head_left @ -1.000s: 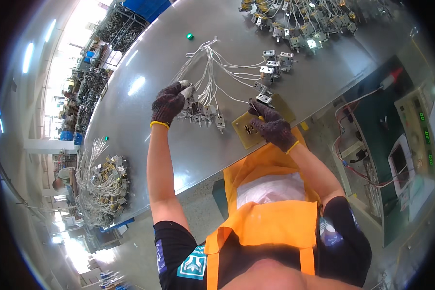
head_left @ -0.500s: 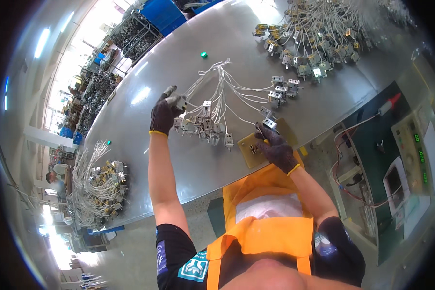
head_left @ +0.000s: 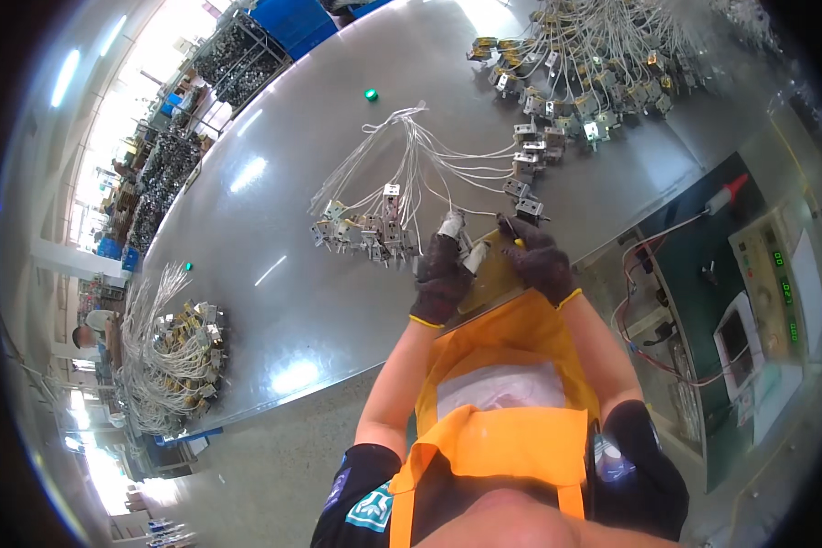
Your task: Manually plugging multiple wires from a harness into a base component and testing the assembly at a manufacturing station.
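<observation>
Both hands wear dark gloves with yellow cuffs and meet over a brass-coloured plate [head_left: 496, 285] at the table's near edge. My left hand [head_left: 443, 281], with whitish fingertips, is closed around a small metal wired part [head_left: 466, 245], mostly covered by the fingers. Right beside it, my right hand [head_left: 541, 260] is bent closed; a bit of yellow shows at its fingers, but what it holds is hidden. White wires [head_left: 413, 137] fan out from a gathered end to a cluster of metal box-shaped parts [head_left: 365, 236] on the left and a row of similar parts [head_left: 526, 164] on the right.
A big heap of wired parts [head_left: 603, 91] lies at the far right, another bundle [head_left: 187, 356] at the left edge. A small green cap [head_left: 371, 94] sits on the metal table [head_left: 292, 301]. To the right are a device with green digits [head_left: 767, 283] and a red-tipped probe [head_left: 726, 196].
My left hand has moved right and nearer, from the left cluster to beside my right hand. The right-hand row of parts has shifted slightly away, closer to the big heap.
</observation>
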Demonstrator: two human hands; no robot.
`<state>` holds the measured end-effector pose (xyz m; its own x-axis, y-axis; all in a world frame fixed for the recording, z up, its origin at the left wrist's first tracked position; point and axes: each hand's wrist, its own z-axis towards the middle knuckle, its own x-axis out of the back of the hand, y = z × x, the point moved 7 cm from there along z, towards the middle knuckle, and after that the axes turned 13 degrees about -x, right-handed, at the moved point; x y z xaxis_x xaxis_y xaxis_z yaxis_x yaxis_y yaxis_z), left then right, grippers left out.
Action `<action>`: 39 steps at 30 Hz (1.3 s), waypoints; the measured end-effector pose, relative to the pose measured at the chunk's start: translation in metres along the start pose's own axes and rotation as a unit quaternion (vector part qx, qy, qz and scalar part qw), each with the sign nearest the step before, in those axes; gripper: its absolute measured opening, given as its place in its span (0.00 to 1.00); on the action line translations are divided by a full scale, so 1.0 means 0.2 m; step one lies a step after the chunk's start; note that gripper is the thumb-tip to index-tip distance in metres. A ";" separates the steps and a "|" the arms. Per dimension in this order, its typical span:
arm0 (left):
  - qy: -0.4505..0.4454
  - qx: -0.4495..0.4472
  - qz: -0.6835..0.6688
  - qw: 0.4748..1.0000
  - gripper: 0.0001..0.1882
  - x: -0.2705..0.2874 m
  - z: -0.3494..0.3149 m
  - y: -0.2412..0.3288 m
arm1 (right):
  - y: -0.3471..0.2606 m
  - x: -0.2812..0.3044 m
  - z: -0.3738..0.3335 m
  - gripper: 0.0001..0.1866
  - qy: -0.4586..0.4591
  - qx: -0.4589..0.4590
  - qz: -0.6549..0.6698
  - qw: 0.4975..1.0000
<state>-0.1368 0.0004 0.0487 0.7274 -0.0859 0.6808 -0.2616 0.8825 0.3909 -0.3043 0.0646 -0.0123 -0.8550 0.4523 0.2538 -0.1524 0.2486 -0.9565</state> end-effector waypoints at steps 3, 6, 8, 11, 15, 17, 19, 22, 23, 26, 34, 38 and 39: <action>-0.082 0.108 -0.114 0.984 0.28 0.03 -0.08 -0.08 | 0.00 0.04 0.02 0.23 -0.045 -0.050 0.019 0.998; -0.150 0.119 -0.112 0.975 0.26 0.07 -0.16 -0.07 | 0.02 0.11 -0.01 0.23 -0.066 -0.127 0.111 0.984; -0.156 0.153 -0.185 0.958 0.25 0.03 -0.20 -0.06 | 0.04 0.11 -0.06 0.23 -0.131 -0.183 0.153 0.962; -0.007 0.220 -0.282 0.934 0.29 0.01 -0.26 -0.05 | -0.05 0.09 -0.11 0.23 -0.166 -0.108 0.160 0.967; -0.012 0.201 -0.242 0.949 0.28 -0.08 -0.24 0.01 | -0.07 0.04 -0.16 0.24 -0.184 -0.157 0.070 0.968; -0.050 0.112 -0.062 0.990 0.28 -0.05 -0.21 0.04 | -0.11 0.04 -0.17 0.22 -0.182 -0.133 0.095 0.970; 0.059 0.298 -0.404 0.863 0.29 -0.10 -0.28 -0.06 | -0.10 0.04 -0.18 0.22 -0.184 -0.150 0.086 0.968; 0.040 0.287 -0.334 0.897 0.33 -0.09 -0.28 -0.08 | -0.05 0.03 -0.18 0.21 -0.190 -0.192 0.042 0.962; -0.014 0.318 -0.282 0.905 0.34 -0.13 -0.31 -0.08 | -0.04 0.02 -0.19 0.21 -0.199 -0.180 0.015 0.963; 0.015 0.070 0.011 0.997 0.36 -0.07 -0.21 0.06 | -0.19 0.02 -0.21 0.23 -0.142 0.062 -0.054 0.986; -0.021 0.001 -0.067 0.997 0.34 -0.11 -0.17 0.06 | -0.30 -0.10 -0.33 0.16 -0.129 0.127 -0.348 0.920; 0.006 -0.012 -0.064 0.998 0.32 -0.09 -0.17 0.07 | -0.30 -0.15 -0.31 0.09 -0.135 0.085 -0.449 0.879; 0.002 0.023 -0.103 0.994 0.30 -0.11 -0.18 0.05 | -0.31 -0.17 -0.32 0.09 -0.140 0.086 -0.450 0.878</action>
<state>-0.1326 0.0271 0.0163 0.7711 -0.2602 0.5812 -0.1358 0.8245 0.5493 -0.2345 0.0883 0.0473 -0.4350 -0.0961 0.8953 -0.8805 0.2534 -0.4007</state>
